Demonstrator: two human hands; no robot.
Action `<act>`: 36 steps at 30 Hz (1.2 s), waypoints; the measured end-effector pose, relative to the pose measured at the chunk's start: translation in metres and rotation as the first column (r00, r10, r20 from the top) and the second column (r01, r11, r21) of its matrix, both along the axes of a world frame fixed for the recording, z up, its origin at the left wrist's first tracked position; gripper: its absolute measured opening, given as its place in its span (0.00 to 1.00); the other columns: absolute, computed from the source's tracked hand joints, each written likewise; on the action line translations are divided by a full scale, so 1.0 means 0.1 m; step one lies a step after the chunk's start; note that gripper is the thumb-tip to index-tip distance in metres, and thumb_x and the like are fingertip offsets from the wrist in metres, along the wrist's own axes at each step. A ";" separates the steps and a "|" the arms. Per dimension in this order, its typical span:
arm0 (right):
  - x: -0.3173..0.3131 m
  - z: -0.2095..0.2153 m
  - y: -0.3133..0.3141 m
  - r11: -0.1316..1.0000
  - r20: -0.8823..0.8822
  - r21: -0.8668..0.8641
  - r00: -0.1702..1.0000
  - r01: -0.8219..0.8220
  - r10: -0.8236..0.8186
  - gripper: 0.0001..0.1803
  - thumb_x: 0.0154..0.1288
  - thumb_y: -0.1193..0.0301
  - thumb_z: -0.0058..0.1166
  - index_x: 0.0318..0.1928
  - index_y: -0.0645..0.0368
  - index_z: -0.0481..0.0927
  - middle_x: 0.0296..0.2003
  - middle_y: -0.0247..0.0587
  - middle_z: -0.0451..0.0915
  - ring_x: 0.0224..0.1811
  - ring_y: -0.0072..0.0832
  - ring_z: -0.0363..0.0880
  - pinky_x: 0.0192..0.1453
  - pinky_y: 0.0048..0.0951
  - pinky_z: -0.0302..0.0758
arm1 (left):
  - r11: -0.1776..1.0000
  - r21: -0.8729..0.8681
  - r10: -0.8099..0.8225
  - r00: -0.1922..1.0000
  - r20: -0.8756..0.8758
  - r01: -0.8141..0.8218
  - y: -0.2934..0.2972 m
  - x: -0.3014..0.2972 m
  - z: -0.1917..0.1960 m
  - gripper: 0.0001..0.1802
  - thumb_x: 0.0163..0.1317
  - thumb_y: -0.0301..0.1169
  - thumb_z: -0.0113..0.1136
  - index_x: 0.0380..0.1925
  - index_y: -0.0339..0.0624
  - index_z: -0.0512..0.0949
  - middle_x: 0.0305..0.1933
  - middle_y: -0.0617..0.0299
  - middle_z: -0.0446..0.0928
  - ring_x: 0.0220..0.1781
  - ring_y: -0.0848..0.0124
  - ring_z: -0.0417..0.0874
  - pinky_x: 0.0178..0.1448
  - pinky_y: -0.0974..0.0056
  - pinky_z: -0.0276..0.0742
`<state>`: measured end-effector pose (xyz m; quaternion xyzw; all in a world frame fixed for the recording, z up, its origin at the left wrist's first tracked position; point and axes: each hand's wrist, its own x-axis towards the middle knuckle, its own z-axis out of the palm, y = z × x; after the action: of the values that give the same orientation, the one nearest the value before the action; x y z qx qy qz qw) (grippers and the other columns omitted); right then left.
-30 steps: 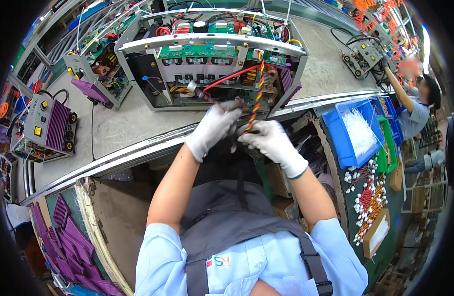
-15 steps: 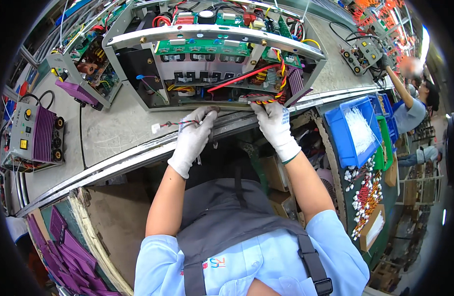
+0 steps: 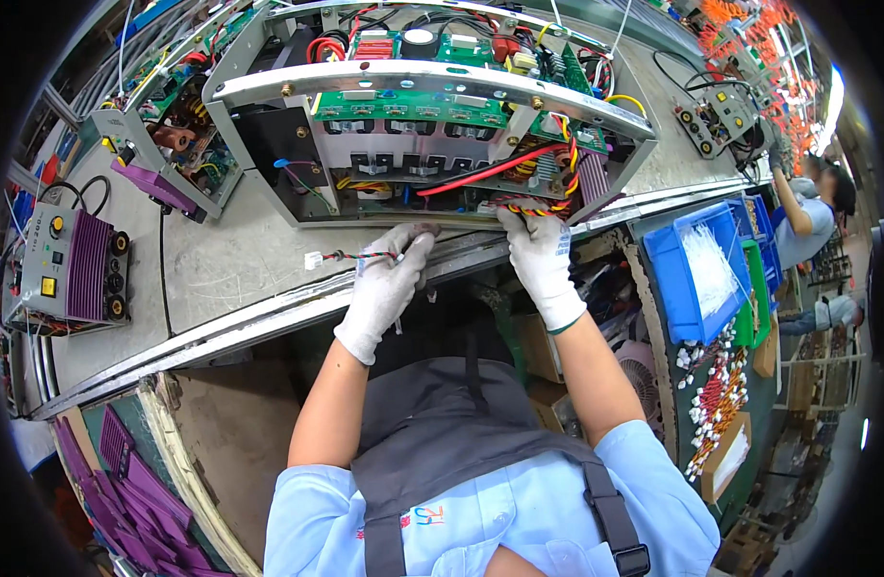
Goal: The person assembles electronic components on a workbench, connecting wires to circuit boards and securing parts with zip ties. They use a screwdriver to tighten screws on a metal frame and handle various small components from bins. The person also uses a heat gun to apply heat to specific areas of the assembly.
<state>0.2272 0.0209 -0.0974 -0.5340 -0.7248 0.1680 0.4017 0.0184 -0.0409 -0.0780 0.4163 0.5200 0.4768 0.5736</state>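
Note:
A metal-framed welder chassis (image 3: 432, 85), its open side facing me, stands on the bench with green circuit boards inside. My right hand (image 3: 543, 264), in a white glove, pinches a twisted red, yellow and black wire bundle (image 3: 569, 178) at the lower right of the frame. By the bench's front edge, the fingers of my gloved left hand (image 3: 392, 287) are closed on a thin twisted red and black wire lead (image 3: 350, 256). From that hand the lead sticks out leftward, ending in a white plug (image 3: 313, 261). The fingertips of both hands are partly hidden.
Left of the chassis is another open unit with a purple panel (image 3: 155, 185); a finished-looking grey and purple unit (image 3: 74, 260) sits farther left. Blue bins (image 3: 674, 288) and loose wire leads (image 3: 719, 394) lie at right. Purple panels (image 3: 134, 481) are stacked lower left. A co-worker (image 3: 809, 221) handles another unit.
The whole view has shifted slightly, so the chassis and both hands appear a little farther right and lower. Both grips look the same.

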 end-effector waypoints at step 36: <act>-0.27 -0.06 -0.65 1.000 -0.024 0.017 1.000 0.018 -0.018 0.18 0.66 0.70 0.56 0.53 0.66 0.78 0.50 0.48 0.80 0.56 0.42 0.76 0.64 0.36 0.69 | 0.694 0.636 0.450 0.486 -0.749 0.337 -0.01 -0.20 -0.22 0.06 0.60 0.28 0.51 0.34 0.40 0.75 0.31 0.48 0.77 0.32 0.54 0.80 0.36 0.54 0.76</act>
<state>0.2002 -0.0440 -0.1038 -0.5350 -0.7166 0.1646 0.4162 -0.0012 -0.0420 -0.1001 0.7654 0.5197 0.3795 -0.0014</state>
